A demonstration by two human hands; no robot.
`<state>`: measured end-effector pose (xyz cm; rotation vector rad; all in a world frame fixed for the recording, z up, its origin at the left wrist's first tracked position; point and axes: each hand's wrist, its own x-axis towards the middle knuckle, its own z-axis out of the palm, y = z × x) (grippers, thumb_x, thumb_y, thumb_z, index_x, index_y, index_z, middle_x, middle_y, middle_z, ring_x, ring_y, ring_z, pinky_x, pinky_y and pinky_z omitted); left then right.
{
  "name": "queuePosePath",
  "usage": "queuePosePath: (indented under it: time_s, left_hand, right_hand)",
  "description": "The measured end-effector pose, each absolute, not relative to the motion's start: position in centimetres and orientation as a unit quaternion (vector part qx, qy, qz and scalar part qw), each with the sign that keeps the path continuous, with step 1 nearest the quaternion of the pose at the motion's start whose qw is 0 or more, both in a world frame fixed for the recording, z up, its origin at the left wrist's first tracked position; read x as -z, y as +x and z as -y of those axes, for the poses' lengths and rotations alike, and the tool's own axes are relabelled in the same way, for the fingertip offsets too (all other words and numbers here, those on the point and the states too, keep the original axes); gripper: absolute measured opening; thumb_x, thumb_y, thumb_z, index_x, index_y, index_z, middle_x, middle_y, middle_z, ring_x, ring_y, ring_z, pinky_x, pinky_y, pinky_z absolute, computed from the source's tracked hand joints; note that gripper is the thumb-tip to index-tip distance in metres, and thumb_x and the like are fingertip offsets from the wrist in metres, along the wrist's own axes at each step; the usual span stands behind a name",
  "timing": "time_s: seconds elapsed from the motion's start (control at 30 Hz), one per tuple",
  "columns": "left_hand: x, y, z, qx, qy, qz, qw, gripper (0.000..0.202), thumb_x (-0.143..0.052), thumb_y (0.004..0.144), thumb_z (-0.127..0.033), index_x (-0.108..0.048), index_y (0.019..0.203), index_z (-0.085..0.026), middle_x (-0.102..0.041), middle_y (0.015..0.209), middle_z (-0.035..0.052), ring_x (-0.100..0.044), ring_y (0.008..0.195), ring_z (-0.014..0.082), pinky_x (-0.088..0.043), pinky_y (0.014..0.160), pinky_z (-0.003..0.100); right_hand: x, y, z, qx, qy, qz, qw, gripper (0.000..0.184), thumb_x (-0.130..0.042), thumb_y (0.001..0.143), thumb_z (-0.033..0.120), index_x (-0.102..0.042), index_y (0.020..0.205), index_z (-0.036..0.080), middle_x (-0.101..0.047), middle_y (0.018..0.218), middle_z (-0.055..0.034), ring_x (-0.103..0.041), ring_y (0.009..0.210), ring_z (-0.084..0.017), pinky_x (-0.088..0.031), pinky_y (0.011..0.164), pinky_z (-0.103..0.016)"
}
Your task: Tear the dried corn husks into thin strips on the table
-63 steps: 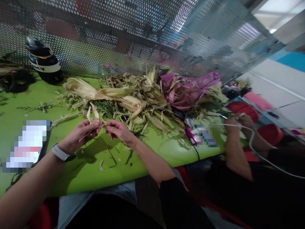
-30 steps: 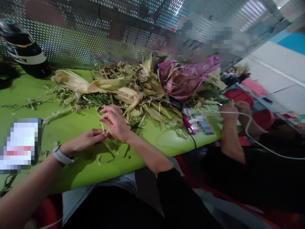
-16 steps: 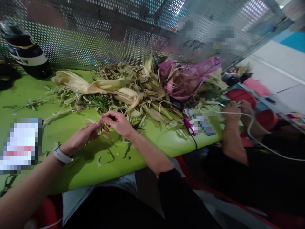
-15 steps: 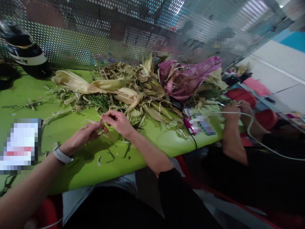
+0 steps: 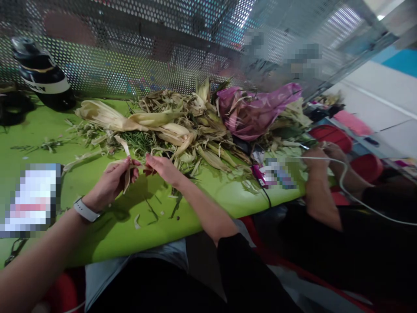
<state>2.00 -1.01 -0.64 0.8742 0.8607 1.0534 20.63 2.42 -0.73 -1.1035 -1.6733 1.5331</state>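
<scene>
Pale corn husk strips stick up and hang down from the fingers of my left hand, which is closed on them. A white band circles that wrist. Close by on the right, my right hand is pinched at the end of a thin strip that runs between the two hands. Its fingertips are partly hidden. Both hands are just above the green table. Behind them lies a heap of dry corn husks with green needle-like sprigs at its front.
A pink plastic bag rests on the heap's right side. A phone lies at left, near a dark bottle. Perforated metal panel stands behind. At right, another person's hands work beside a white cable.
My hands have moved apart, with the strip stretched between them. Husk strips now stand up and hang from my left hand. The view has shifted slightly.
</scene>
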Motion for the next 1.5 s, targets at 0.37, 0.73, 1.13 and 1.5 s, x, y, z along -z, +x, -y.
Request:
queuePosePath:
  time_s: [0.37, 0.73, 1.13, 1.5]
  left_hand:
    - [0.5, 1.9, 1.4, -0.482, 0.359, -0.306, 0.738, 0.027, -0.069, 0.086, -0.04, -0.068, 0.083, -0.012, -0.049, 0.052, -0.0033, -0.045, 0.049, 0.0062, -0.039, 0.049, 0.016]
    - [0.6, 2.3, 1.4, -0.575, 0.334, -0.329, 0.671, 0.024, -0.077, 0.079, -0.031, -0.073, 0.099, -0.019, -0.072, 0.092, 0.0061, -0.066, 0.086, 0.0162, -0.053, 0.07, 0.023]
    - [-0.6, 0.8, 0.8, -0.553, 0.331, -0.377, 0.665, 0.024, -0.08, 0.075, -0.031, -0.075, 0.091, -0.014, -0.066, 0.072, 0.0017, -0.056, 0.062, 0.0089, -0.046, 0.056, 0.017]
    - [-0.6, 1.1, 1.4, -0.48, 0.338, -0.331, 0.739, 0.014, -0.068, 0.086, -0.024, -0.07, 0.083, -0.011, -0.058, 0.062, 0.002, -0.051, 0.057, 0.0092, -0.047, 0.055, 0.017]
  right_hand:
    - [2.5, 20.3, -2.9, -0.41, -0.433, 0.696, 0.4, 0.039, -0.055, 0.087, 0.058, -0.052, 0.082, 0.02, -0.052, 0.072, 0.0031, -0.05, 0.062, -0.01, -0.04, 0.063, -0.023]
    - [0.5, 18.7, 1.4, -0.443, -0.389, 0.753, 0.292, 0.039, -0.054, 0.091, 0.051, -0.052, 0.067, 0.02, -0.05, 0.06, 0.0027, -0.045, 0.055, -0.01, -0.035, 0.056, -0.024]
    - [0.1, 19.2, 0.9, -0.573, -0.325, 0.708, 0.255, 0.039, -0.051, 0.091, 0.052, -0.055, 0.071, 0.019, -0.052, 0.057, 0.0031, -0.049, 0.051, -0.009, -0.04, 0.053, -0.023]
    - [1.3, 19.6, -1.1, -0.489, -0.367, 0.726, 0.317, 0.041, -0.047, 0.093, 0.056, -0.055, 0.081, 0.019, -0.058, 0.071, 0.0006, -0.056, 0.067, -0.012, -0.045, 0.069, -0.027]
